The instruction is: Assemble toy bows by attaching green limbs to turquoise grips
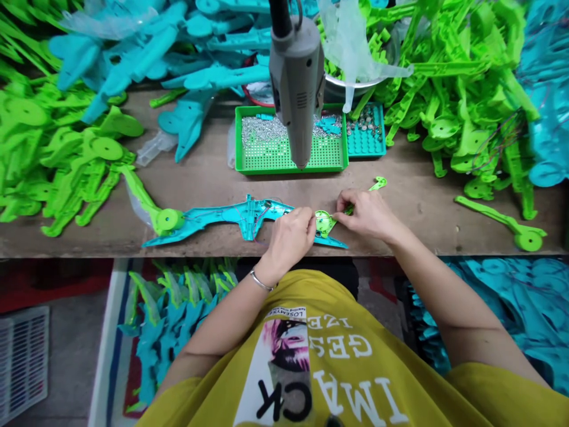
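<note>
A long blue plastic bow-shaped shell lies hollow side up along the bench's front edge, with thin wires inside it. My left hand is closed over its right part, fingertips pinched beside a round green plastic piece. My right hand is closed just right of that piece, thumb and forefinger pinched. A thin wire seems to run between the two pinches. Part of a green limb sticks out beyond my right hand, its middle hidden under the fingers. Another green limb is joined at the shell's left end.
A grey electric screwdriver hangs above a green tray of screws. A teal tray holds small metal parts. Green limbs and blue shells are heaped around; one loose green limb lies right. Assembled pieces stand below.
</note>
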Action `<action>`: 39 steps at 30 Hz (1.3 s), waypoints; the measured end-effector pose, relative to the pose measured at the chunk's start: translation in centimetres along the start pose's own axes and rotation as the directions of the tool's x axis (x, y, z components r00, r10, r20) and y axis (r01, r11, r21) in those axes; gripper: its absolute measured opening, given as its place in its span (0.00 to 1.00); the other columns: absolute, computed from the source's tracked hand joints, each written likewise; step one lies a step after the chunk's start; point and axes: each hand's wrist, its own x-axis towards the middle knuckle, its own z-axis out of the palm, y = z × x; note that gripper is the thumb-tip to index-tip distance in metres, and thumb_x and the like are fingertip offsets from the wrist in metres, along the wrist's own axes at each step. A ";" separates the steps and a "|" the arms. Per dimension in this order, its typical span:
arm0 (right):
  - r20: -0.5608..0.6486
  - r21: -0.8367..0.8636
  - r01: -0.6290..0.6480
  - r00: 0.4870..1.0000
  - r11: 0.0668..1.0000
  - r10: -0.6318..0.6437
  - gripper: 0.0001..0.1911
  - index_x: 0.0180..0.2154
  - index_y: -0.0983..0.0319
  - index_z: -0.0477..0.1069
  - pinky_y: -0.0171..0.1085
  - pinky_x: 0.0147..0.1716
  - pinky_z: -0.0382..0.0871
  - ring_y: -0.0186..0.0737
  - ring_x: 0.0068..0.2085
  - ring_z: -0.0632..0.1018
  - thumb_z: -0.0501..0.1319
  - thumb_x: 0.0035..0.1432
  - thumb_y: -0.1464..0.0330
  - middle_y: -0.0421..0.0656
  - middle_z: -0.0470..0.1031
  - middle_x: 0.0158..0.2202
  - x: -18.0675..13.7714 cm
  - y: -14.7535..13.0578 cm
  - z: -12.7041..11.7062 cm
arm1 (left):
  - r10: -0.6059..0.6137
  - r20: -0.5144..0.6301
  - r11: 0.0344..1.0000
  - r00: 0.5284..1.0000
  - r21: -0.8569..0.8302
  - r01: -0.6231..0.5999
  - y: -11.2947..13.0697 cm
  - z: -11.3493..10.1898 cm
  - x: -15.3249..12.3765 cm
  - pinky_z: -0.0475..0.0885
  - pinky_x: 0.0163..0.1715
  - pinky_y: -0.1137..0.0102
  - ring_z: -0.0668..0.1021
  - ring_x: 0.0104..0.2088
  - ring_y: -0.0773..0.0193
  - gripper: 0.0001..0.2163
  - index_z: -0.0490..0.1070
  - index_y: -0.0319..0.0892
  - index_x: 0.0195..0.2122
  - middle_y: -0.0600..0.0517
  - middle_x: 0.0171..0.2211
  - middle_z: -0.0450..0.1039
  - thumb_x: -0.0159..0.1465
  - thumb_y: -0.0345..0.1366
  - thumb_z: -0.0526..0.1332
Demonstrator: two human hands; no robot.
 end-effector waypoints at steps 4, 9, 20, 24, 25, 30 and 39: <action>-0.012 0.120 0.138 0.990 0.983 -0.137 0.09 0.37 0.61 0.76 0.37 0.40 0.64 0.40 0.38 0.77 0.60 0.55 0.75 0.44 0.79 0.38 0.1 0.0 0.5 | -0.026 0.000 1.000 1.000 0.015 0.026 0.0 0.0 0.2 0.67 0.33 0.67 0.80 0.33 0.57 0.06 0.70 0.41 0.34 0.46 0.32 0.78 0.68 0.29 0.58; 0.024 0.118 0.147 0.988 0.982 -0.151 0.14 0.39 0.60 0.79 0.38 0.42 0.67 0.42 0.40 0.79 0.58 0.56 0.77 0.44 0.81 0.39 0.3 0.0 0.8 | 0.015 -0.015 1.000 1.000 0.002 -0.015 0.2 -0.3 0.2 0.67 0.33 0.68 0.79 0.33 0.59 0.05 0.70 0.40 0.37 0.47 0.33 0.78 0.70 0.30 0.56; 0.086 0.049 0.109 0.990 0.993 -0.112 0.17 0.36 0.57 0.84 0.37 0.41 0.68 0.41 0.38 0.79 0.58 0.56 0.78 0.43 0.80 0.36 0.7 -0.2 0.4 | 0.147 0.006 0.989 0.989 0.013 -0.147 -1.2 0.3 -2.0 0.68 0.32 0.69 0.79 0.33 0.61 0.11 0.74 0.40 0.38 0.46 0.34 0.77 0.73 0.32 0.52; 0.103 0.093 0.129 0.985 0.987 -0.138 0.18 0.37 0.57 0.84 0.37 0.43 0.69 0.40 0.39 0.79 0.58 0.56 0.78 0.43 0.80 0.36 0.7 0.1 0.4 | 0.005 -0.041 0.993 0.999 -0.114 -0.010 -1.3 0.1 -1.3 0.69 0.36 0.69 0.79 0.34 0.61 0.07 0.73 0.40 0.37 0.47 0.34 0.79 0.71 0.32 0.57; 0.104 0.104 0.135 0.984 0.985 -0.145 0.18 0.37 0.57 0.84 0.37 0.43 0.69 0.40 0.39 0.80 0.58 0.56 0.78 0.43 0.80 0.37 0.7 0.1 0.4 | -0.021 -0.040 0.991 0.999 -0.133 0.016 -1.3 0.0 -1.1 0.69 0.36 0.69 0.79 0.34 0.62 0.06 0.73 0.41 0.36 0.48 0.33 0.78 0.71 0.31 0.58; 0.045 0.184 0.113 0.991 0.977 -0.123 0.12 0.39 0.62 0.80 0.36 0.38 0.67 0.38 0.35 0.79 0.60 0.55 0.76 0.42 0.81 0.34 0.5 0.1 0.1 | -0.097 -0.023 0.985 0.995 -0.146 0.093 -0.5 -0.2 -0.8 0.67 0.36 0.68 0.78 0.32 0.61 0.05 0.73 0.40 0.36 0.49 0.32 0.78 0.70 0.31 0.59; 0.073 0.135 0.194 0.976 0.972 -0.205 0.10 0.35 0.61 0.77 0.35 0.37 0.63 0.37 0.35 0.76 0.58 0.56 0.76 0.42 0.79 0.35 0.6 0.3 0.2 | -0.149 0.034 0.989 0.988 0.021 0.148 0.4 -0.8 -0.2 0.65 0.32 0.67 0.79 0.33 0.58 0.06 0.72 0.41 0.35 0.47 0.33 0.78 0.69 0.31 0.58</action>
